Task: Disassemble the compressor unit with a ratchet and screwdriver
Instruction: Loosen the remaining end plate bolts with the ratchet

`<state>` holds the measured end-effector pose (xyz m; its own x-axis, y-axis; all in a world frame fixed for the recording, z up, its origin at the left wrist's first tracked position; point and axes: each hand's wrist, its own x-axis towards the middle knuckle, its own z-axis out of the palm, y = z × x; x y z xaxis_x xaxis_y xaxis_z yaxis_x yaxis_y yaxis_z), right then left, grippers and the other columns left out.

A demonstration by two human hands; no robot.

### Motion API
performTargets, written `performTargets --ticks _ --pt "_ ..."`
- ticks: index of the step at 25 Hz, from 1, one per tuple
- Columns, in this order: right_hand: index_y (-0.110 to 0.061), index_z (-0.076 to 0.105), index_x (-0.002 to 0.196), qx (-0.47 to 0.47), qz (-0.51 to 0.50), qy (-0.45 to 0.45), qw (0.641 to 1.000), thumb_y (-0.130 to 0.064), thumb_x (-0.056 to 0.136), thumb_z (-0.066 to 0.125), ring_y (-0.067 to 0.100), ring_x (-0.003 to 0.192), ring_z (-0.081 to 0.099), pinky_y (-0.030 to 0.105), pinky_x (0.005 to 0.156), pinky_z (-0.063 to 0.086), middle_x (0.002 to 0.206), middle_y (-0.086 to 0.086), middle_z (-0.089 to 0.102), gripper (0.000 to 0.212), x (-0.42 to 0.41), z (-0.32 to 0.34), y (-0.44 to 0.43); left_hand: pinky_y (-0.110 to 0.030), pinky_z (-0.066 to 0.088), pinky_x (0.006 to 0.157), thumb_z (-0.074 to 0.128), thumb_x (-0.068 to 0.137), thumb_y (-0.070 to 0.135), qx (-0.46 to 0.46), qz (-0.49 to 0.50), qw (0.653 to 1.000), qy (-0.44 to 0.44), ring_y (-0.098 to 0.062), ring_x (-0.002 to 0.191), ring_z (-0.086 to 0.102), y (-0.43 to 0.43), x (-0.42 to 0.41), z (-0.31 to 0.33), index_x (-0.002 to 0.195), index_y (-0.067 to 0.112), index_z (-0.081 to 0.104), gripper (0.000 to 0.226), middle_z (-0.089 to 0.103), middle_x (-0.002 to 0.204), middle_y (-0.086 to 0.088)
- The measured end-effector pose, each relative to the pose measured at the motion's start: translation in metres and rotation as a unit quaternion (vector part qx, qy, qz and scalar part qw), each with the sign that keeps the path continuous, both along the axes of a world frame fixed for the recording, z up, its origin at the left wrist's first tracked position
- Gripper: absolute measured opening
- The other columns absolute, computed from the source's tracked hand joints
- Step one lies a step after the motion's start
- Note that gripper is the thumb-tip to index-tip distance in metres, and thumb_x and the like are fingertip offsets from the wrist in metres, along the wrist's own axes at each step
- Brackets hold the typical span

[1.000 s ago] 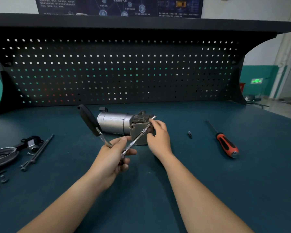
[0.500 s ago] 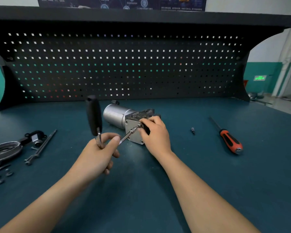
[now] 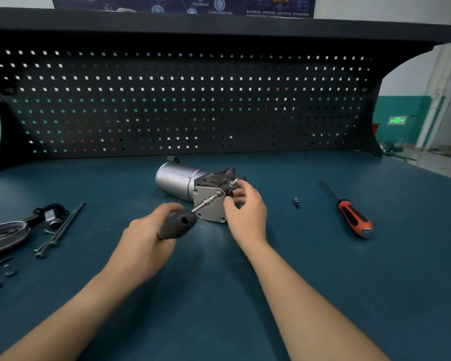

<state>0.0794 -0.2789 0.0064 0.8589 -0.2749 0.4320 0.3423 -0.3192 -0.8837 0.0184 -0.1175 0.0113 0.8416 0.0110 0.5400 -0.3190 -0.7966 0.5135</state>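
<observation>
The compressor unit (image 3: 179, 179), a silver cylinder with a dark head and a grey end plate, lies on the blue bench mat. My left hand (image 3: 147, 241) grips the black handle of the ratchet (image 3: 179, 225), whose handle points toward me. Its chrome extension (image 3: 208, 201) reaches to the top corner of the end plate. My right hand (image 3: 246, 208) holds the compressor's dark head at its right side, fingers curled round it. An orange-and-black screwdriver (image 3: 349, 213) lies to the right on the mat.
A small bit (image 3: 296, 202) lies between the compressor and the screwdriver. At the left edge lie a dark metal cover with bracket (image 3: 16, 229), long bolts (image 3: 59, 230) and several small nuts (image 3: 0, 277). A black pegboard (image 3: 182, 100) stands behind the bench.
The ratchet handle has swung down from upright at the left toward me, round the extension. My right hand stays on the compressor head.
</observation>
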Motion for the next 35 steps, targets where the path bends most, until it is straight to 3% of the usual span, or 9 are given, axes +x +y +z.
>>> performTargets --ticks 1,3,6,9,13,17,22,30,35 --pt "-0.018 0.058 0.095 0.026 -0.024 0.009 0.999 -0.011 0.084 0.057 0.007 0.075 0.051 0.021 0.072 0.040 0.091 -0.005 0.053 0.013 -0.003 0.000 0.006 -0.020 0.041 0.061 0.055 0.090 0.015 -0.005 -0.001 1.000 0.001 -0.020 0.076 0.060 -0.002 0.003 -0.001 0.105 0.036 0.057 0.026 0.056 0.058 0.024" --pt "-0.020 0.049 0.075 0.079 -0.037 0.050 0.995 -0.016 0.086 0.056 0.011 0.071 0.048 0.021 0.060 0.030 0.081 -0.005 0.054 0.013 -0.005 0.000 0.014 -0.009 0.036 0.061 0.055 0.090 0.020 -0.012 -0.009 1.000 -0.006 -0.010 0.072 0.058 -0.007 0.007 -0.002 0.105 0.039 0.055 0.024 0.057 0.059 0.022" --pt "-0.016 0.058 0.089 0.102 -0.055 0.055 0.992 -0.011 0.090 0.047 0.014 0.080 0.049 0.018 0.062 0.027 0.101 -0.001 0.054 0.012 0.002 0.000 0.007 -0.010 0.037 0.060 0.051 0.091 0.030 -0.031 -0.021 0.999 0.005 -0.005 0.070 0.057 -0.013 0.007 -0.002 0.107 0.037 0.054 0.017 0.057 0.061 0.017" --pt "-0.012 0.056 0.125 0.010 0.004 0.063 0.998 -0.001 0.089 0.042 0.015 0.107 0.052 0.013 0.078 0.031 0.126 0.000 0.049 0.041 0.009 -0.006 -0.005 -0.020 0.039 0.060 0.041 0.085 0.047 -0.080 -0.028 0.996 0.026 -0.023 0.075 0.059 -0.016 0.003 0.001 0.104 0.020 0.055 0.036 0.058 0.064 -0.001" --pt "-0.019 0.055 0.128 -0.068 0.021 0.046 0.996 -0.006 0.086 0.049 0.015 0.110 0.049 0.016 0.080 0.034 0.127 -0.001 0.049 0.045 0.011 -0.011 -0.007 -0.034 0.041 0.060 0.044 0.090 0.039 -0.090 -0.019 0.995 0.040 -0.023 0.061 0.052 -0.013 0.000 0.005 0.103 0.012 0.056 0.032 0.059 0.069 -0.011" --pt "-0.015 0.062 0.116 -0.151 -0.013 0.005 0.988 -0.015 0.083 0.054 0.016 0.115 0.042 0.028 0.090 0.039 0.121 -0.003 0.051 0.033 0.011 -0.007 -0.004 -0.026 0.036 0.046 0.048 0.092 0.034 -0.128 -0.043 0.988 0.070 -0.002 0.042 0.048 0.004 -0.004 0.009 0.104 0.032 0.057 0.015 0.056 0.061 0.004" --pt "-0.022 0.047 0.133 -0.267 -0.001 -0.035 0.963 -0.024 0.085 0.056 0.014 0.128 0.029 0.029 0.098 0.033 0.129 -0.007 0.054 0.049 0.007 -0.006 0.003 -0.018 0.031 0.034 0.046 0.095 0.028 -0.209 -0.056 0.969 0.121 -0.009 0.037 0.038 0.016 0.001 0.017 0.097 0.034 0.058 0.014 0.055 0.052 0.011" --pt "-0.031 0.054 0.124 -0.458 0.022 -0.026 0.888 -0.038 0.097 0.041 0.022 0.127 0.027 0.032 0.073 0.039 0.135 0.002 0.039 0.030 0.007 0.002 -0.003 -0.013 0.023 0.033 0.047 0.096 0.029 -0.367 -0.065 0.907 0.193 -0.007 0.034 0.031 0.019 0.006 0.023 0.100 0.016 0.061 0.020 0.059 0.053 -0.001" --pt "-0.030 0.050 0.125 -0.515 0.024 -0.019 0.857 -0.054 0.091 0.040 0.024 0.123 0.031 0.033 0.074 0.042 0.129 0.003 0.041 0.043 0.005 0.009 -0.003 -0.016 0.026 0.032 0.053 0.094 0.023 -0.314 -0.053 0.933 0.169 -0.008 0.033 0.033 0.021 0.007 0.021 0.097 0.014 0.062 0.013 0.069 0.061 -0.005"
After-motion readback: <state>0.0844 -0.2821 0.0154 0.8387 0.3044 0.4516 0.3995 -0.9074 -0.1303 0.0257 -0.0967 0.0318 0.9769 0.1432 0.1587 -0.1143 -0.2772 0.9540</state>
